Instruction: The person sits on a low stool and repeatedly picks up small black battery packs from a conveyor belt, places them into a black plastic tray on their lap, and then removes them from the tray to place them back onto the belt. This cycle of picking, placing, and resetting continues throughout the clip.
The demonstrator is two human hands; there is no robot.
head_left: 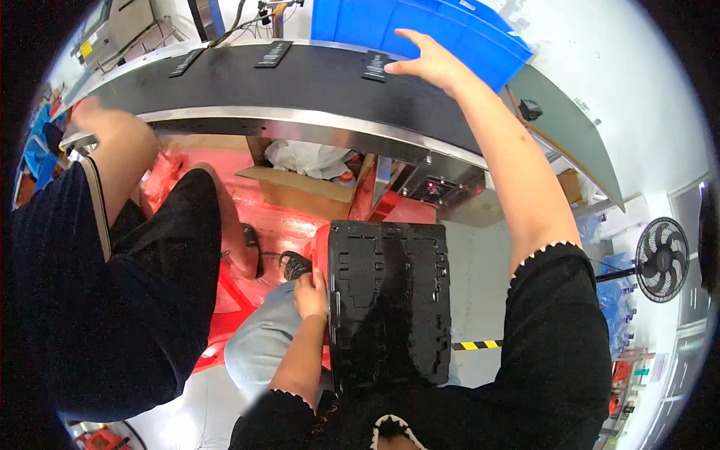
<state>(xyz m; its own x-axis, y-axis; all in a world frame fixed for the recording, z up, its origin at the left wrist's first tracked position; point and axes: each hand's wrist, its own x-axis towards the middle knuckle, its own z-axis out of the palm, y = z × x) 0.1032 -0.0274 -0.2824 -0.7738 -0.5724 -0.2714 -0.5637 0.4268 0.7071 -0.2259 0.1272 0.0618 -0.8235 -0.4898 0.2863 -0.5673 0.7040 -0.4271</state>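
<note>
My right hand (433, 66) reaches over the black conveyor belt (322, 86), thumb and fingers spread apart. Its thumb is right by a flat black rectangular piece (375, 66) with pale print; whether they touch I cannot tell. Two similar flat pieces lie farther left on the belt, one near the middle (273, 54) and one toward the left end (185, 63). In front of my body is a black moulded plastic tray (390, 300) with a shiny, ridged surface. My left hand (310, 297) rests along its left side, fingers stretched out, against something red beneath it.
A large blue bin (420, 37) stands behind the belt. At left a co-worker in dark clothes (112, 292) has a blurred hand (97, 120) near the belt's end. An open cardboard box (300, 191) sits below the belt; a black fan (663, 259) is at right.
</note>
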